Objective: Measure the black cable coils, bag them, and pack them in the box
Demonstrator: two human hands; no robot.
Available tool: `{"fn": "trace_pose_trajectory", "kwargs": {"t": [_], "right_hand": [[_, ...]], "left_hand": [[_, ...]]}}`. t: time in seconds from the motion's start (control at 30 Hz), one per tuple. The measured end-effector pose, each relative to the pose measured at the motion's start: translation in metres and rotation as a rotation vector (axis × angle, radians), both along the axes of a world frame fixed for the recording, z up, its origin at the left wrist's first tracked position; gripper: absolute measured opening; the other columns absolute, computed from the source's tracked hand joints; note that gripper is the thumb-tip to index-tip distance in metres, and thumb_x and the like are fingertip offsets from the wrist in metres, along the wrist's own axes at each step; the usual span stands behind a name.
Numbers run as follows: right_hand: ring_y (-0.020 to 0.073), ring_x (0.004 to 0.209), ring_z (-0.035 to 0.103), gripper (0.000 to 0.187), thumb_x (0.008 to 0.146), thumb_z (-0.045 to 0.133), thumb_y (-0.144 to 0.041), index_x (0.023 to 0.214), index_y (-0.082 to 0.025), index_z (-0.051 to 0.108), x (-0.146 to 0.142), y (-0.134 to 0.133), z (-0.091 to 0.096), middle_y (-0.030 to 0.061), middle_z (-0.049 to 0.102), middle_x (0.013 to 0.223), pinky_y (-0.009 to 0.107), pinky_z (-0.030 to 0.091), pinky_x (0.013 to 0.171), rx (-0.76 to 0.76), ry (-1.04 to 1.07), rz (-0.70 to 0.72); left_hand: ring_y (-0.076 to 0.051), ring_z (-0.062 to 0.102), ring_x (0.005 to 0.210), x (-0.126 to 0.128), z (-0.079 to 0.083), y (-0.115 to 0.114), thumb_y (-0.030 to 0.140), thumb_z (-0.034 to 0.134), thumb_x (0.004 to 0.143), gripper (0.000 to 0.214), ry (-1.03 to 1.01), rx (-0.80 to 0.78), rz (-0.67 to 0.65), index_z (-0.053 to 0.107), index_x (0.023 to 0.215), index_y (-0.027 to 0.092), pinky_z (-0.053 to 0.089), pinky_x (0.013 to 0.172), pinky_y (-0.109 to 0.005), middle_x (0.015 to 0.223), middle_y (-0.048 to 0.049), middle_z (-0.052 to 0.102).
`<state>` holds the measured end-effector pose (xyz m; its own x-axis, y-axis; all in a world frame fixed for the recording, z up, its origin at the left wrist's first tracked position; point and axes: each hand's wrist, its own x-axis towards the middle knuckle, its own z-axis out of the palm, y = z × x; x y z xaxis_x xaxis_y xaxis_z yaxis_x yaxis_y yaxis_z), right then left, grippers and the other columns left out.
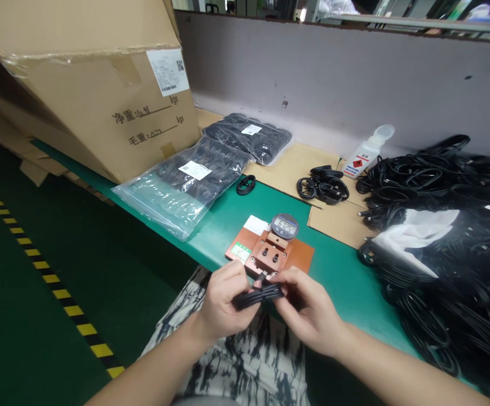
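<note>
A coiled black cable (261,295) is between my two hands, in front of the measuring fixture. My left hand (230,296) is closed around the left side of the coil. With thumb and fingers, my right hand (308,307) pinches the coil's right end. A short black connector end (260,278) points up from the coil toward the front of the copper-coloured fixture (269,256); whether it touches the fixture I cannot tell. On top of the fixture sits a round digital gauge (285,225) with a lit number display.
Black cables (447,186) lie heaped at right, with a white cloth (414,234) on them. A white bottle (365,153) stands behind. Bagged cables (198,169), a single coil (245,184) and a small cable bunch (323,184) lie further back. A large carton (101,101) is at left.
</note>
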<state>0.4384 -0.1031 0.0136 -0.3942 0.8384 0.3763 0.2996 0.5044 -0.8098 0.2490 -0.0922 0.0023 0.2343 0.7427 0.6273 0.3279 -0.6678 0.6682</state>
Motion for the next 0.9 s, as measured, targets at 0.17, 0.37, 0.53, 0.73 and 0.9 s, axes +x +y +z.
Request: {"fn": "trace_pose_trajectory", "kwargs": {"t": [0.17,0.37,0.53,0.73,0.9], "right_hand": [[0.0128,0.06,0.052,0.02,0.085,0.05,-0.009,0.101,-0.021,0.051,0.0,-0.002,0.005,0.0,0.055,0.074,0.024,0.046,0.055,0.041,-0.024,0.049],[0.0129,0.058,0.052,0.015,0.085,0.051,-0.01,0.095,-0.021,0.05,-0.001,-0.003,0.006,-0.0006,0.054,0.071,0.024,0.047,0.053,0.054,-0.05,0.076],[0.0128,0.058,0.051,0.014,0.086,0.05,-0.011,0.094,-0.022,0.049,0.0,-0.002,0.004,0.0,0.055,0.072,0.024,0.047,0.052,0.062,-0.027,0.04],[0.0162,0.067,0.056,0.026,0.086,0.053,-0.008,0.108,-0.021,0.053,0.003,-0.001,0.005,0.0045,0.059,0.083,0.028,0.05,0.057,0.098,-0.01,0.07],[0.0231,0.091,0.063,0.045,0.084,0.053,-0.003,0.125,-0.02,0.051,0.001,-0.001,0.006,0.0128,0.06,0.106,0.034,0.057,0.068,0.132,0.035,0.093]], "left_hand": [[-0.013,0.039,0.055,-0.006,0.0,-0.016,0.009,0.054,0.077,0.023,0.089,-0.104,-0.038,0.038,0.067,0.021,0.028,0.052,-0.028,0.062,0.0031,0.036],[-0.015,0.043,0.058,-0.01,0.006,-0.025,0.011,0.05,0.077,0.014,0.154,-0.265,-0.068,0.042,0.071,0.021,0.032,0.054,-0.029,0.065,0.0012,0.042],[-0.015,0.052,0.059,-0.011,0.011,-0.03,0.011,0.048,0.082,0.01,0.182,-0.465,-0.055,0.053,0.081,0.02,0.036,0.054,-0.027,0.069,0.0003,0.055],[-0.011,0.045,0.052,-0.012,0.005,-0.031,0.013,0.049,0.086,0.022,0.174,-0.431,-0.007,0.043,0.066,0.02,0.03,0.05,-0.025,0.06,0.0032,0.047],[-0.01,0.037,0.05,-0.015,-0.001,-0.027,0.015,0.047,0.089,0.026,0.155,-0.402,0.018,0.035,0.067,0.021,0.027,0.05,-0.024,0.058,0.0052,0.04]]}}
